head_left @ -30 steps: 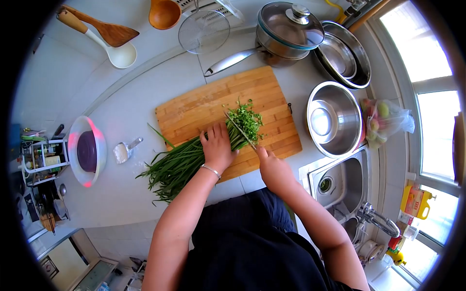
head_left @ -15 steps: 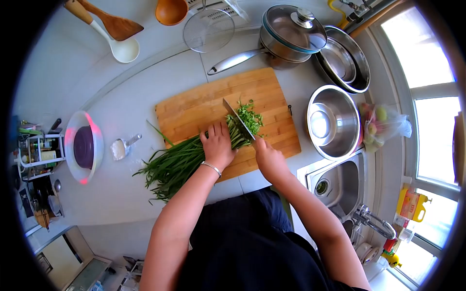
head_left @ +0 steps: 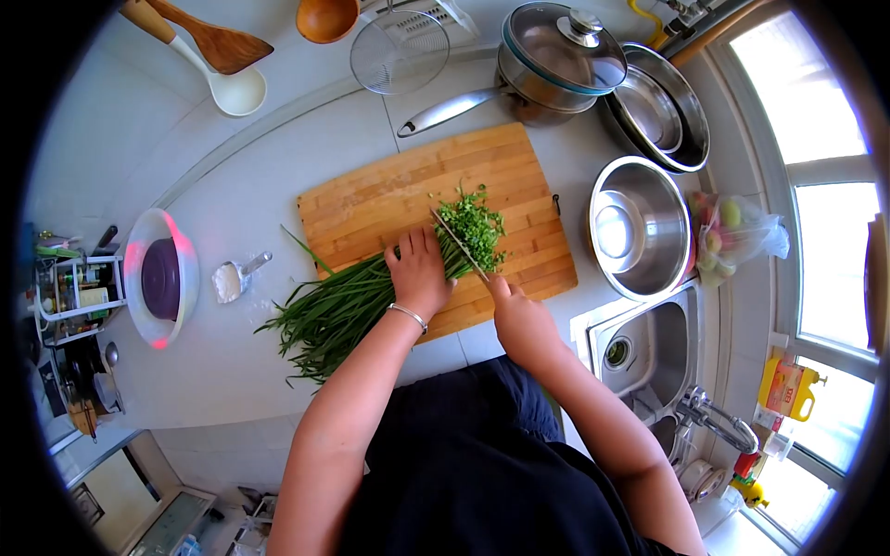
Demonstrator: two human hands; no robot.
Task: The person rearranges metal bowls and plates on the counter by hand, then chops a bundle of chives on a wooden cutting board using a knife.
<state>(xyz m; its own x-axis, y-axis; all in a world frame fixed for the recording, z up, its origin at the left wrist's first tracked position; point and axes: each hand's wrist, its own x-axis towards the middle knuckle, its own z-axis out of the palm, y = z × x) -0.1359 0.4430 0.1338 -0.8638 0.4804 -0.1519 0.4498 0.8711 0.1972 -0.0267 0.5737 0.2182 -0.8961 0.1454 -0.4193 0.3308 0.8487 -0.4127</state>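
Note:
A bunch of long green chives [head_left: 338, 313] lies across the lower left of a wooden cutting board [head_left: 348, 208], its left end spilling onto the counter. My left hand [head_left: 419, 273] presses down over the bunch near its cut end, fingers curled on the stalks. In my right hand [head_left: 521, 320] is the handle of a kitchen knife [head_left: 456, 240], mostly hidden by the fingers. The blade slants up and left, at the cut end just right of my left fingers. Finely chopped chives [head_left: 476, 225] are heaped along the blade's right side.
Right of the board stand a steel bowl [head_left: 640, 230] and a sink [head_left: 640, 343]. A lidded saucepan [head_left: 547, 69] sits behind, its handle pointing left. On the left are a scoop of white powder [head_left: 228, 282] and a basin [head_left: 185, 278] holding a purple bowl.
The knife has come down, its blade now more edge-on and lower against the stalks. My left hand stays on the bunch. The whole view has shifted slightly.

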